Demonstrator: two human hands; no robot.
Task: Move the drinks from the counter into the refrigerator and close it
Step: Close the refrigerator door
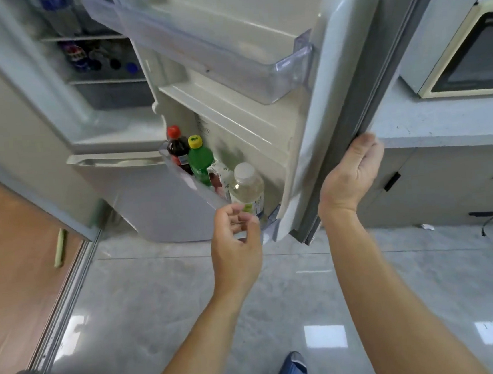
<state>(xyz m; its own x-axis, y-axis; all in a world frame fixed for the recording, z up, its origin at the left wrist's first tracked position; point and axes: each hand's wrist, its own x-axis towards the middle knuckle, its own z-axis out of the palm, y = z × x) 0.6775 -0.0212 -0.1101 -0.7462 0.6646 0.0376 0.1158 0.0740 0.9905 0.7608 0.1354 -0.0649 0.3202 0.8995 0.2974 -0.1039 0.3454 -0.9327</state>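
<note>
The refrigerator door (315, 97) stands open, swung out toward the person, and 4 drinks sit in a row in its lowest door shelf (191, 182): a dark cola bottle (178, 151) with a red cap at the far end, a green bottle (199, 161) with a yellow cap beside it, a small carton (219, 174) next, and a clear bottle (246, 186) with a white cap nearest. The left hand (238, 238) hovers just in front of the clear bottle, fingers loosely curled and holding nothing. The right hand (348, 178) grips the door's outer edge, fingers wrapped around it. More bottles show dimly on the shelves inside the refrigerator (94, 60). A microwave (465, 48) sits on the grey counter (430, 123) to the right.
</note>
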